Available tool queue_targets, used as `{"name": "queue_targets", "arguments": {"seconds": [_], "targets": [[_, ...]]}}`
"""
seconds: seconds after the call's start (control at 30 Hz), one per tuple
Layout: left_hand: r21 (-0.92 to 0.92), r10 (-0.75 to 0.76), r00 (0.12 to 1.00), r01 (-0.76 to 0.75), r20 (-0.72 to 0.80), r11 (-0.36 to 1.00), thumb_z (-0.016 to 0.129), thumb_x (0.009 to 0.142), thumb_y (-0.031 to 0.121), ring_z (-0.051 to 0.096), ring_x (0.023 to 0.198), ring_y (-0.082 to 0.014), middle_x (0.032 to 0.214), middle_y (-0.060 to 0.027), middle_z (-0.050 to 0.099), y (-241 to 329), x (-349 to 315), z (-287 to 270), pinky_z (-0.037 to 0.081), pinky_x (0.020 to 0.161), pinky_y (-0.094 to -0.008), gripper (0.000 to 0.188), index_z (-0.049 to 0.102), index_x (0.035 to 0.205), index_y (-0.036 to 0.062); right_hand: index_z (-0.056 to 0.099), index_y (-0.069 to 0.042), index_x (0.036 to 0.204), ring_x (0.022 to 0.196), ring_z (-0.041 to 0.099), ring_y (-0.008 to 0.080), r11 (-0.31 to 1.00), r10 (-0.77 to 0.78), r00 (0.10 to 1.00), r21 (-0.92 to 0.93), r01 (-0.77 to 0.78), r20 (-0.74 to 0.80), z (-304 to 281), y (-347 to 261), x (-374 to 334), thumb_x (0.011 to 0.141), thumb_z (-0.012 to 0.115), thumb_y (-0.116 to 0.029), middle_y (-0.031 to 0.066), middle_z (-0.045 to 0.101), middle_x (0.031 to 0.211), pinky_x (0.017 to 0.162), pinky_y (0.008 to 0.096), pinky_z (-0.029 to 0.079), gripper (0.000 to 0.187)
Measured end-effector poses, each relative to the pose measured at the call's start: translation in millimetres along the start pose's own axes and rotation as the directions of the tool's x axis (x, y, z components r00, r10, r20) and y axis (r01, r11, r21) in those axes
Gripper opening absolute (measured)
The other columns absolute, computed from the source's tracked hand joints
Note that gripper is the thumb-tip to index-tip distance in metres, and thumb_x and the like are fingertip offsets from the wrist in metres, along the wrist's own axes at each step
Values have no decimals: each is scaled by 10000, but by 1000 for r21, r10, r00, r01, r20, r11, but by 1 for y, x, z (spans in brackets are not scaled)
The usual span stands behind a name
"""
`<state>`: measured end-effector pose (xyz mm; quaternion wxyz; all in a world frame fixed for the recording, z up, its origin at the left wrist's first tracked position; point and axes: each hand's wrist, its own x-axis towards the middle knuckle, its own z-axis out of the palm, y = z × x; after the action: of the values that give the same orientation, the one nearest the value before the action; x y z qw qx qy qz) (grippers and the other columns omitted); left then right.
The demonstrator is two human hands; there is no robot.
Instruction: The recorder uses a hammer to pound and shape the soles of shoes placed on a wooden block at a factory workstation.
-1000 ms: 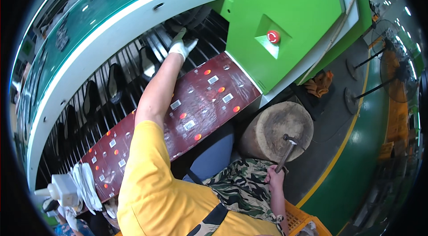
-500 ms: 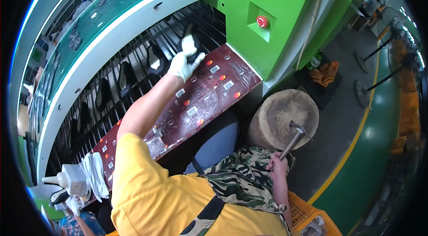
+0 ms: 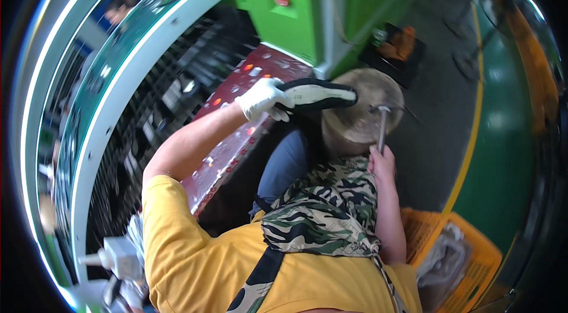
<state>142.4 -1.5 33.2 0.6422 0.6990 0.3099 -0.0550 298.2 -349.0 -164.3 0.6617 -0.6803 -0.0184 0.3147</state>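
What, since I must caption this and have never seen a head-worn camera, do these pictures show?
There is no robot here, just a person working by hand. Every picture comes from one wide camera on the person's head, looking down; its lens bends straight edges. The white-gloved left hand holds a dark shoe piece with a pale face. The ungloved right hand grips a hammer, its head over a round block; whether they touch is unclear. To the block's left, beside a green machine, runs a spotted, dark red ledge.
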Motion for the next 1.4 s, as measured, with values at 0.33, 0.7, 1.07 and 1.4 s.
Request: {"name": "queue_targets", "arguments": {"seconds": [0.33, 0.7, 1.07, 1.4], "targets": [[216, 646, 763, -636, 32, 740, 822, 796, 169, 691, 990, -150, 1064, -83, 752, 51, 105, 76, 543, 908, -297, 439, 715, 1195, 20, 532, -38, 951, 440, 521, 123, 979, -83, 996, -187, 80, -12, -20, -27, -18, 989, 640, -166, 30, 578, 690, 405, 308, 424, 172], [6, 779, 627, -779, 22, 627, 744, 837, 69, 674, 1071, -161, 1162, -91, 744, 54, 118, 128, 513, 997, -309, 389, 695, 1209, -31, 529, -24, 1003, 528, 577, 115, 579, -788, 615, -299, 759, 37, 7, -248, -77, 1022, 635, -210, 60, 613, 719, 471, 309, 450, 214], [-26, 740, 669, -740, 67, 672, 766, 788, 110, 684, 954, -127, 1036, -58, 767, 54, 139, 123, 537, 893, -287, 350, 756, 1129, 32, 497, 15, 1005, 667, 634, 400, 544, -460, 829, -637, 546, 317, 4, -226, -55, 976, 670, -221, 203, 630, 738, 646, 452, 499, 293], [181, 741, 667, -740, 76, 647, 803, 764, 245, 706, 954, -195, 1011, -84, 765, 63, 155, 129, 542, 896, -322, 378, 747, 1078, 42, 461, 3, 1015, 721, 629, 487, 110, -613, 673, -799, 591, 414, 26, -253, -80, 965, 676, -180, 257, 604, 714, 615, 542, 462, 288]]}}
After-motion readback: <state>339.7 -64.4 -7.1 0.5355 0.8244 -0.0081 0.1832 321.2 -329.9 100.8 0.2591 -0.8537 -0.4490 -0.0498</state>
